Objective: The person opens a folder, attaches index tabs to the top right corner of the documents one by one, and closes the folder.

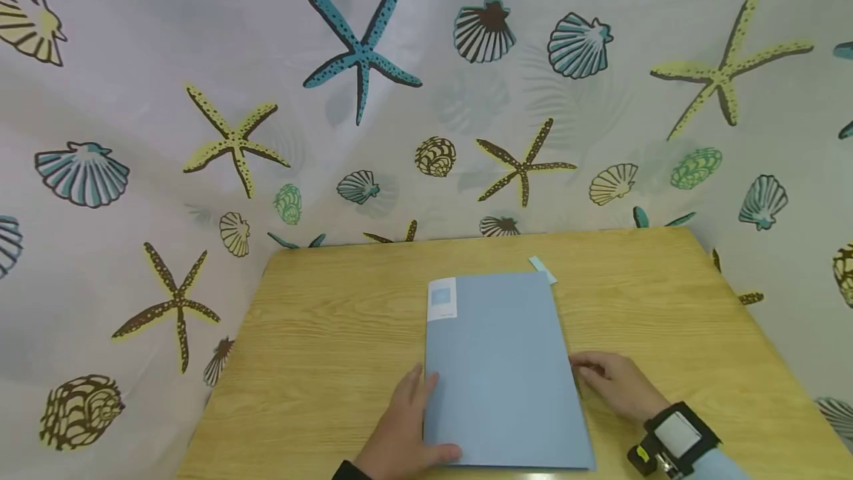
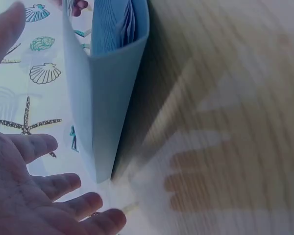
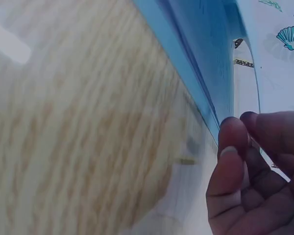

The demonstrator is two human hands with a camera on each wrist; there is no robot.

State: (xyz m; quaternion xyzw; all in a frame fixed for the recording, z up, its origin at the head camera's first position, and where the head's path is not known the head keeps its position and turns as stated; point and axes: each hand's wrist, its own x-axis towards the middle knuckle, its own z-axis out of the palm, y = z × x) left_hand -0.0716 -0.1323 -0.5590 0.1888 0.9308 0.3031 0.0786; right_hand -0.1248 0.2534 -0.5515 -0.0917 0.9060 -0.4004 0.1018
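A light blue folder [image 1: 500,369] with a white label [image 1: 442,298] at its upper left lies on the wooden table. My left hand [image 1: 406,428] is at the folder's left edge, its fingers stretched out and the thumb over the lower corner of the cover. In the left wrist view the broad spine [image 2: 108,107] stands beside the spread fingers, and folded sheets [image 2: 129,24] show inside. My right hand [image 1: 616,382] is at the right edge, fingers bent, thumb and fingertips [image 3: 230,164] pinching at the cover's edge. A gap shows between the covers there.
A small pale blue strip [image 1: 543,270] sticks out past the folder's top right corner. The wooden table [image 1: 333,317] extends around the folder. A white cloth [image 1: 413,95] printed with starfish and shells hangs behind and at both sides.
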